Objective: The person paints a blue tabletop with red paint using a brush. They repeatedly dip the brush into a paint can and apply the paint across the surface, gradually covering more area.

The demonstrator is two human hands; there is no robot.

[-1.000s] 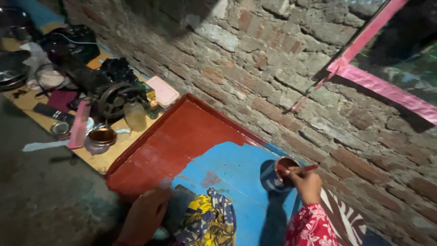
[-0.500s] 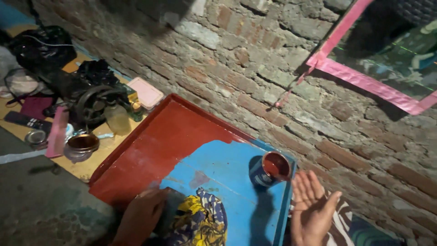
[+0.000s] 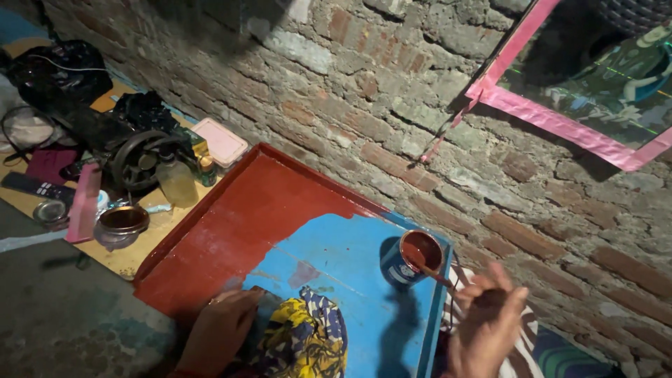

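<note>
A flat blue board with a raised rim (image 3: 350, 252) lies against the brick wall. Its far left part (image 3: 238, 217) is coated in wet red-brown paint. A small blue tin of red-brown paint (image 3: 411, 257) stands on the blue part near the right rim. My right hand (image 3: 486, 325), blurred by motion, holds a thin paintbrush (image 3: 437, 275) whose tip reaches into the tin. My left hand (image 3: 220, 329) rests flat on the board's near edge, beside a yellow and blue patterned cloth (image 3: 304, 339) on my lap.
A brick wall (image 3: 364, 91) runs behind the board. Left of it a low wooden surface (image 3: 126, 259) carries a black hand-wheel machine (image 3: 133, 157), a plastic bottle (image 3: 176, 180), a pink box (image 3: 220, 140), a metal bowl (image 3: 120, 225) and a remote. A pink-framed picture (image 3: 560, 119) hangs at the upper right.
My right hand drew back from the tin toward me, then turned with the brush still reaching the tin. The view shifted left and closer. My left hand stayed on the board's edge.
</note>
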